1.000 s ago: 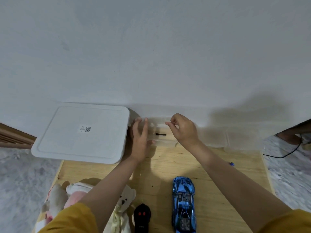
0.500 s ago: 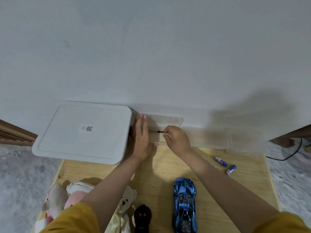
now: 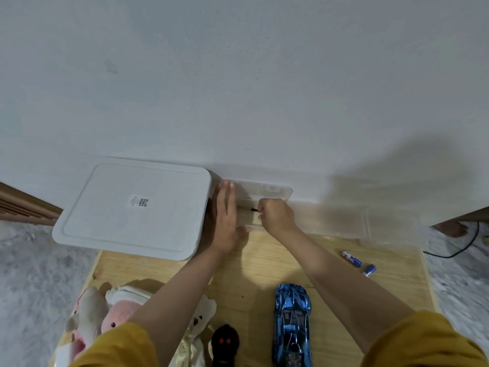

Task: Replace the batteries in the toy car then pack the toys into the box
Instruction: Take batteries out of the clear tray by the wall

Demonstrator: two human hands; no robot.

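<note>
A small clear plastic case (image 3: 264, 193) stands open at the table's far edge against the wall. My left hand (image 3: 225, 218) lies flat with straight fingers against the case's left end. My right hand (image 3: 276, 215) reaches into the case, its fingers curled round a thin black tool (image 3: 254, 209) whose tip sticks out to the left. The blue toy car (image 3: 292, 321) sits near the front edge. Beside it on the left is a black remote control (image 3: 225, 345). Two blue batteries (image 3: 352, 256) (image 3: 369, 270) lie loose at the right.
A large white lidded box (image 3: 137, 207) stands at the table's back left. Several plush toys (image 3: 105, 316) lie at the front left. A longer clear tray (image 3: 365, 226) runs along the wall to the right. A black cable (image 3: 460, 246) lies on the floor at right.
My right hand dropped from above the case into it and closed round the black tool. The case lid now stands open. My left hand stayed against the case's left end.
</note>
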